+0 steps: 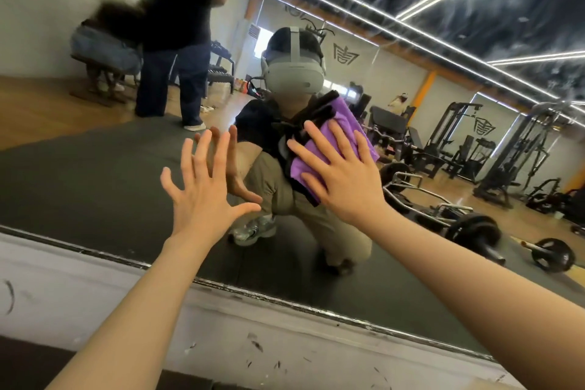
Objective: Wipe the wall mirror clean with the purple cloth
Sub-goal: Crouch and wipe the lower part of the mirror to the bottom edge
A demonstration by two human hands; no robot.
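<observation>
The wall mirror [95, 174] fills most of the view, its lower edge running from left down to the right. A folded purple cloth [345, 123] lies flat against the glass near the centre. My right hand [345, 174] presses on the cloth with straight, spread fingers. My left hand [205, 190] is flat on the bare glass to the left of the cloth, fingers spread, touching its own reflection. The mirror reflects me crouching with a headset on.
Below the mirror runs a scuffed white wall strip [221, 336] with chipped marks. The reflection shows a gym: a dark floor mat, barbells and weight machines at right, and two other people near a bench at upper left.
</observation>
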